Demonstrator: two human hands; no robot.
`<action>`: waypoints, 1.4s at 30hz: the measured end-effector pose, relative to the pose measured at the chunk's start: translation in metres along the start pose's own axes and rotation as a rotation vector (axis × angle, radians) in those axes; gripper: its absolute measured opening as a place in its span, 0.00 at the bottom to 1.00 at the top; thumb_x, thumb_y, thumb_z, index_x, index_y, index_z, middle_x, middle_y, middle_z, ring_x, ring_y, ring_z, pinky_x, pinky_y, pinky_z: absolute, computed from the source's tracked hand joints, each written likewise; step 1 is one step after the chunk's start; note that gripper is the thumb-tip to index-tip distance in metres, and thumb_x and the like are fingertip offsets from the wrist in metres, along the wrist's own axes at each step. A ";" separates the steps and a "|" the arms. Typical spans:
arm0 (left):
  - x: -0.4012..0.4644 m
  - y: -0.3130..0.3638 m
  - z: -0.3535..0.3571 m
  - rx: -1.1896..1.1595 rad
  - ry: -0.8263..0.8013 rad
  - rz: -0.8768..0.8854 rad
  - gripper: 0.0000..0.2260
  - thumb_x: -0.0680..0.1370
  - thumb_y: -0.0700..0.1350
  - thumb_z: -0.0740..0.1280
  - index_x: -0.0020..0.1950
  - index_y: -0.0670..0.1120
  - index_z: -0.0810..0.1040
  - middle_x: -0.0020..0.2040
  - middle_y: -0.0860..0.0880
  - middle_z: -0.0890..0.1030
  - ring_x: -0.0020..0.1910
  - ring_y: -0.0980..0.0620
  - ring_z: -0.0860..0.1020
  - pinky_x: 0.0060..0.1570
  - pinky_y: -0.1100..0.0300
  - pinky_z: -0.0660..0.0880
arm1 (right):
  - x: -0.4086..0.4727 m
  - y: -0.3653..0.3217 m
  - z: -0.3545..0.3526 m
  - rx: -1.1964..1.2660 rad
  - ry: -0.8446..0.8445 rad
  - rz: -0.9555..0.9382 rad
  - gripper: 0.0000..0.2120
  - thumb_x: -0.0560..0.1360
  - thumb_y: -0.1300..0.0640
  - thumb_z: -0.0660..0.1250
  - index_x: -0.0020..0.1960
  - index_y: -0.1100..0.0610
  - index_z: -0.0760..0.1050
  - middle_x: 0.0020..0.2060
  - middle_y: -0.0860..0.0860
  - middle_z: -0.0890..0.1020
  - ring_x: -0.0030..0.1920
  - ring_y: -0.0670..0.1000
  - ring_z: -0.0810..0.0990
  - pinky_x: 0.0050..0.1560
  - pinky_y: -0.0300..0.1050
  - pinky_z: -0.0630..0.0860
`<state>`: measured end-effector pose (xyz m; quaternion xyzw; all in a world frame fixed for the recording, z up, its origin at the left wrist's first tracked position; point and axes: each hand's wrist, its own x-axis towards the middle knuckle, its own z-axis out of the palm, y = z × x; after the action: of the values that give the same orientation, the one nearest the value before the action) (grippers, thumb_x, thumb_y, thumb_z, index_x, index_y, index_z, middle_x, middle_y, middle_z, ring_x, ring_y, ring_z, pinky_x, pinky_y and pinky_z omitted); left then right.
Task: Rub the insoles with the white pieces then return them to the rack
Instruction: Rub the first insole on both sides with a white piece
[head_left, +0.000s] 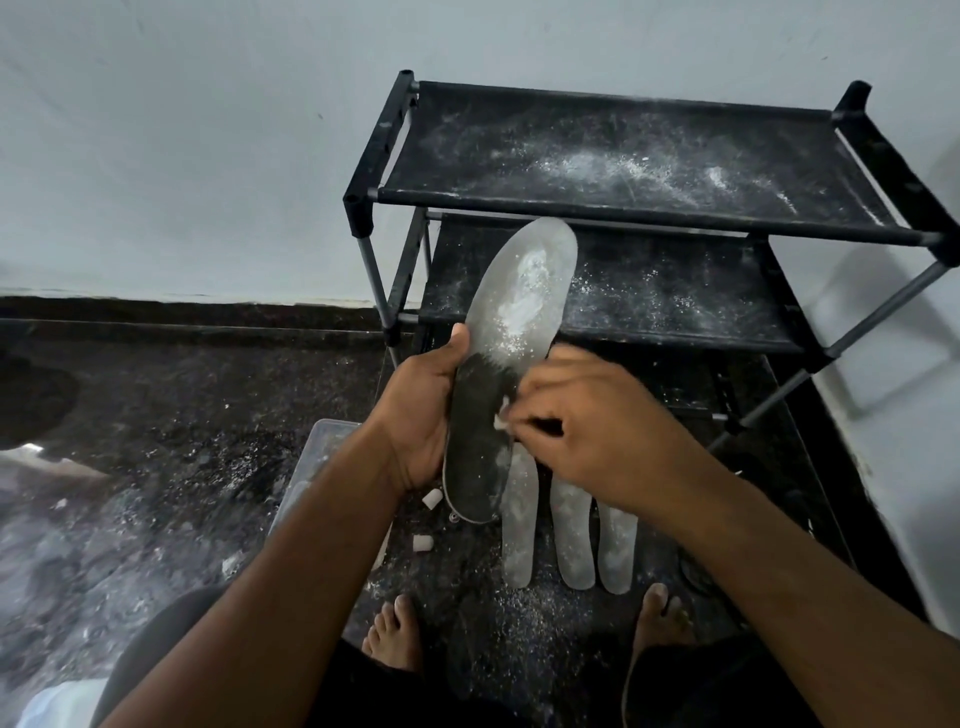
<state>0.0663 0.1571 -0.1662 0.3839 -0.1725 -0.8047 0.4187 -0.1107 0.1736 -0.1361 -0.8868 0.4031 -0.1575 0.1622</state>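
Note:
My left hand (422, 415) grips a long insole (511, 338) by its left edge and holds it up in front of the rack. The insole's upper half is whitened with powder, its lower half still dark. My right hand (592, 431) pinches a small white piece (501, 422) against the dark middle of the insole. Three other whitened insoles (571, 535) lie side by side on the floor below my hands. The black rack (649, 208) stands behind, both visible shelves dusted with white powder and bare of insoles.
Two loose white pieces (423, 543) lie on the dark speckled floor near the held insole's heel. A clear plastic container (317, 457) sits under my left forearm. My bare feet (395, 634) are at the bottom. A pale wall rises behind the rack.

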 end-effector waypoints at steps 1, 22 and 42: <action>0.000 0.001 0.001 -0.012 -0.005 0.002 0.27 0.86 0.57 0.56 0.71 0.36 0.75 0.66 0.36 0.76 0.56 0.41 0.79 0.65 0.47 0.73 | 0.002 -0.002 -0.001 -0.078 0.069 -0.029 0.05 0.76 0.53 0.70 0.48 0.52 0.84 0.40 0.43 0.78 0.46 0.42 0.67 0.48 0.34 0.65; 0.001 0.007 -0.005 -0.069 -0.071 0.025 0.31 0.87 0.59 0.50 0.68 0.34 0.76 0.66 0.34 0.80 0.59 0.42 0.80 0.65 0.49 0.75 | -0.001 -0.019 0.015 0.371 0.118 0.136 0.03 0.73 0.55 0.75 0.45 0.53 0.86 0.39 0.43 0.85 0.42 0.43 0.81 0.51 0.46 0.80; 0.005 0.005 -0.003 -0.060 -0.071 0.033 0.30 0.87 0.59 0.51 0.73 0.35 0.71 0.67 0.33 0.79 0.57 0.41 0.82 0.61 0.48 0.79 | -0.001 -0.014 0.001 0.526 -0.030 0.119 0.03 0.71 0.57 0.76 0.43 0.56 0.86 0.38 0.45 0.84 0.39 0.42 0.82 0.41 0.35 0.77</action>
<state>0.0695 0.1502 -0.1678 0.3392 -0.1693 -0.8156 0.4370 -0.1017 0.1836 -0.1315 -0.7910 0.3973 -0.2338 0.4022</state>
